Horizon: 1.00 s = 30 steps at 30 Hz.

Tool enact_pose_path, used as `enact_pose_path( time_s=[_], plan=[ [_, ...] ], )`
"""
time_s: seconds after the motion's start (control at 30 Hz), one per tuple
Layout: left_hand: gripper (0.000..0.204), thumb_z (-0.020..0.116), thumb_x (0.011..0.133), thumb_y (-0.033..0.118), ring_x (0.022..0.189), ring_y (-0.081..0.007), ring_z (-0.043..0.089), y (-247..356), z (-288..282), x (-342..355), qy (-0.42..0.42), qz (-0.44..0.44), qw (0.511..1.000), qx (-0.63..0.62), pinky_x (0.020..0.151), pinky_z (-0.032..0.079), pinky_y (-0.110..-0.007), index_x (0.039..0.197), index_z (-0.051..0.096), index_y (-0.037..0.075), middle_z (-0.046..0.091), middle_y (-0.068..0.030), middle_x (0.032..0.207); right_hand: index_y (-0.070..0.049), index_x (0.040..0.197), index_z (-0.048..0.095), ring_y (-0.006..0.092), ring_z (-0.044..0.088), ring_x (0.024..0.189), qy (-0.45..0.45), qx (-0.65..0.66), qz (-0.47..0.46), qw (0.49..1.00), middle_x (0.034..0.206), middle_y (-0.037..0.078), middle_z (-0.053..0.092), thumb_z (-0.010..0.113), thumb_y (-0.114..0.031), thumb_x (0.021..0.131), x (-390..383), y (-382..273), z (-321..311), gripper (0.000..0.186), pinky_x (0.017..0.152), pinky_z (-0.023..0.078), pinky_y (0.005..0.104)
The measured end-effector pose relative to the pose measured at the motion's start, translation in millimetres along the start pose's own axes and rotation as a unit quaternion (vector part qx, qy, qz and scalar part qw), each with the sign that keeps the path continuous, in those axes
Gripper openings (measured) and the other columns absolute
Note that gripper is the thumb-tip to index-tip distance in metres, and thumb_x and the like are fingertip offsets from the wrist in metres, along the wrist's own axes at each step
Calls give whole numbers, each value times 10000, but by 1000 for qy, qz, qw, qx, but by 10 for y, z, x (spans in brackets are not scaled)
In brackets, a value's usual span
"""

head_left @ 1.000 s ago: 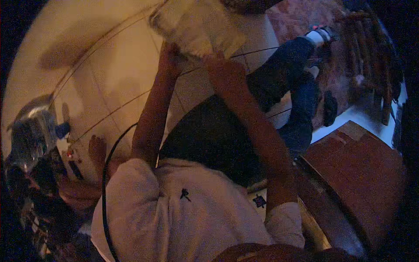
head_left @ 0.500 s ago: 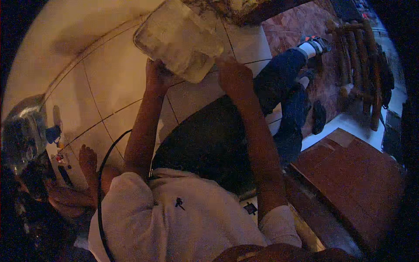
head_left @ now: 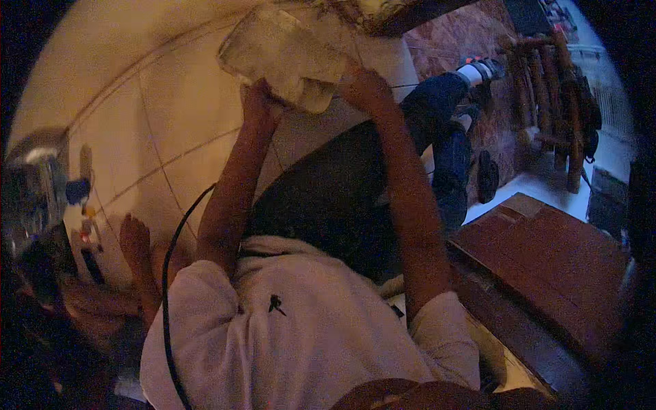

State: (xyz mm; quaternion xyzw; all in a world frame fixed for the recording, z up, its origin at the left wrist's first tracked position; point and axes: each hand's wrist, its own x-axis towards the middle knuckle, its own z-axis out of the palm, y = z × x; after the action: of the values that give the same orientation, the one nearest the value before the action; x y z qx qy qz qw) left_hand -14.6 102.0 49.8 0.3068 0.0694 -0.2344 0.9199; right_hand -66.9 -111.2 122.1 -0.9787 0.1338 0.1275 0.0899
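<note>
Out in front of me, both hands hold a pale, see-through plastic container (head_left: pixel 273 58). It is roughly rectangular with rounded corners and is tilted; dim light hides what, if anything, is inside. My left hand (head_left: pixel 260 102) is closed on its near left edge, with the thumb up against the rim. At the right side, the fingers of my right hand (head_left: pixel 365 90) are bent around its edge. Below it lie my dark-clad legs (head_left: pixel 321 198).
Light floor tiles (head_left: pixel 150 137) spread to the left, where another person's bare foot (head_left: pixel 135 236) rests. Another person's jeans-clad legs (head_left: pixel 437 102) stretch at the right. A wooden rack-like piece (head_left: pixel 547 102) stands far right, with a brown cardboard box (head_left: pixel 540 260) nearer. A black cable (head_left: pixel 167 301) runs along my left side.
The container and both hands have shifted slightly; its near edge now sits higher in view. My grip on it stays. The surroundings have moved a little with my head.
</note>
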Motion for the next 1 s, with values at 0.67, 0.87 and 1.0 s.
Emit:
enact_pose_path(
  time_s=[0.67, 0.87, 1.0],
  plan=[
    [334, 514, 852, 257, 984, -323, 574, 103, 257, -393, -45, 46, 995, -77, 867, 478, -505, 1097, 523, 31, 585, -121, 1074, -91, 1222, 531, 309, 624, 714, -38, -12, -163, 986, 773, 116, 652, 577, -293, 850, -414, 177, -502, 426, 776, 478, 449],
    [356, 496, 876, 229, 1093, -339, 520, 207, 621, 39, -68, 2, 993, -94, 933, 412, -573, 1161, 504, 18, 563, -146, 1140, -75, 1193, 565, 278, 610, 662, 152, -93, -169, 969, 748, 129, 639, 528, -330, 887, -423, 651, -808, 400, 678, 500, 385],
    [591, 501, 748, 67, 1171, -380, 455, 207, 806, 300, -132, -29, 988, -70, 929, 405, -614, 1309, 323, 117, 432, -152, 1282, -57, 1141, 607, 214, 616, 683, 197, 110, -196, 954, 758, 133, 636, 505, -319, 896, -399, 811, -915, 372, 662, 498, 338]
  ],
)
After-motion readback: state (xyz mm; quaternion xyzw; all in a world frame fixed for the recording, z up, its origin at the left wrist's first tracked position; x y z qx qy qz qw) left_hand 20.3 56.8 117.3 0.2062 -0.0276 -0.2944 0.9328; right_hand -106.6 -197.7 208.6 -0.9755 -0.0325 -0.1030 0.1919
